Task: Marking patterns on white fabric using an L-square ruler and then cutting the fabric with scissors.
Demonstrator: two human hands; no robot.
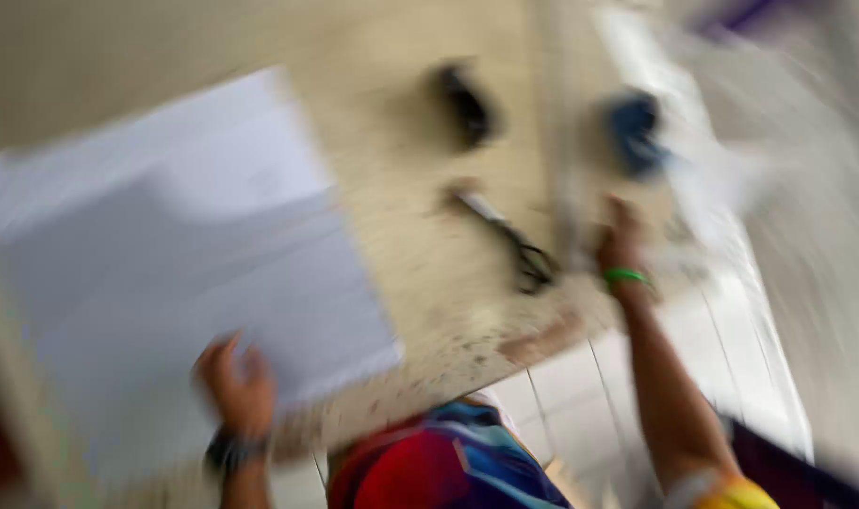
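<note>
Holding the near edge of a large white sheet of paper (184, 273), the left hand (239, 382) sits at the sheet's lower border, its fingers curled onto the paper; through the blur it looks pinched rather than merely touched, but the grip cannot be made out sharply. The sheet lies spread over the left part of the pale tabletop (420, 254) and overhangs its near edge. It is likely light, thin and floppy, so it would sag if lifted by one corner and would crease easily; the safest hold is along an edge, flat between thumb and fingers, or with both hands at opposite edges. The right hand (621, 243), with a green band at its wrist, reaches out over the far right of the tabletop, just beside a pair of scissors (509, 240) with dark handles; whether that hand is closed on anything cannot be told, as motion smears it. The hands are well apart. Counted: one sheet for certain, though more may lie under it; one pair of scissors; one dark object (467, 102) farther back; one blue object (634, 132) near the right edge, neither clear enough to name.
</note>
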